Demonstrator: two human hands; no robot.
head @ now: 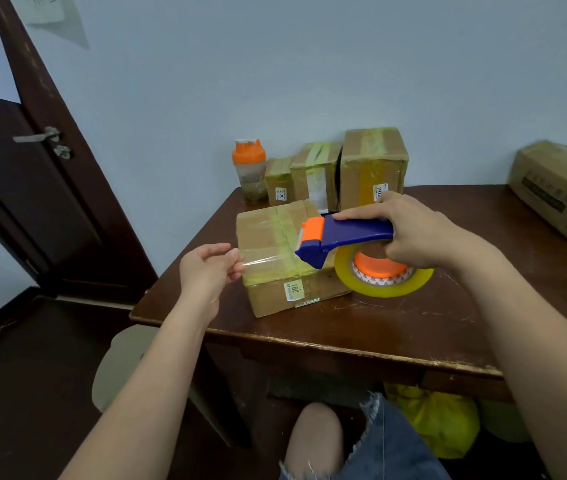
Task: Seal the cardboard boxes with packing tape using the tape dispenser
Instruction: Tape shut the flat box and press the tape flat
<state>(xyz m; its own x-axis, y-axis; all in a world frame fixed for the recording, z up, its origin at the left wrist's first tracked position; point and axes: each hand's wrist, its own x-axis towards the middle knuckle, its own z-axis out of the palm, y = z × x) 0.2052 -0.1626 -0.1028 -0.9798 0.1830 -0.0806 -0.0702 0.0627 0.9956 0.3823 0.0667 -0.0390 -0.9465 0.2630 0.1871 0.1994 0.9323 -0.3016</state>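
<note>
A cardboard box with yellowish tape strips and a "160" sticker lies near the left front corner of the dark wooden table. My right hand grips the blue and orange tape dispenser, held above the box's right side, with its yellow tape roll hanging below. My left hand pinches the free end of the clear tape strip, stretched from the dispenser's mouth leftward over the box's front left corner.
Three taped boxes stand against the wall at the table's back, beside an orange-lidded shaker bottle. Another box lies at the far right. A dark door is on the left. My knee is under the table edge.
</note>
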